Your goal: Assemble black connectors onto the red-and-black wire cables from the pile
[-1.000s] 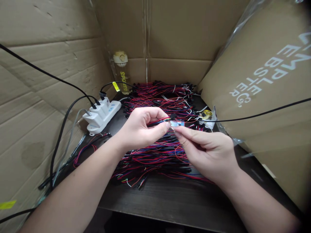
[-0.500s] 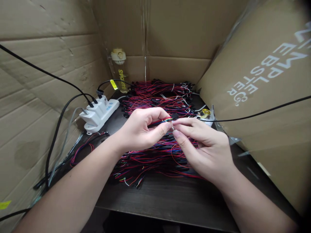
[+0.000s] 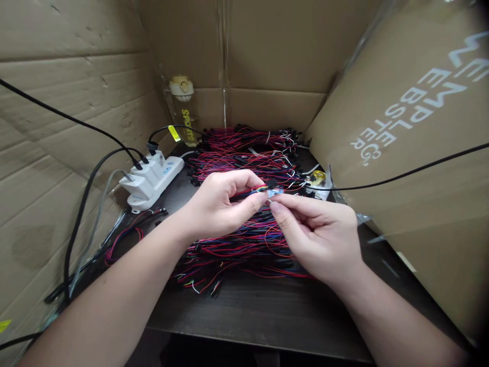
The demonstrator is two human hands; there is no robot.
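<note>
Between the thumb and fingers of my left hand [image 3: 223, 206] is a bundle of thin coloured wires [image 3: 255, 190], with red, yellow and dark strands. A black connector [image 3: 271, 184] sits at the end of the bundle, just past the fingertips. My right hand [image 3: 324, 237] is closed in a pinch right beside it, thumb against forefinger, on a tiny pale piece too small to name. A small light-blue patch [image 3: 275, 192] shows between the two hands. Under both hands lie rows of red, blue and black wire harnesses [image 3: 237, 237] on the dark table [image 3: 244, 311].
A white power strip [image 3: 173, 171] with plugs stands at left. Behind it is a bottle [image 3: 183, 114] with a cream lid. Cardboard walls [image 3: 267, 46] enclose the table. A black cable [image 3: 405, 173] crosses from the right, near a yellow item [image 3: 318, 177] in clear plastic.
The view has shifted slightly. My right fingers have drawn together a little below the connector, and the light-blue patch now shows between the hands. The left hand keeps its hold.
</note>
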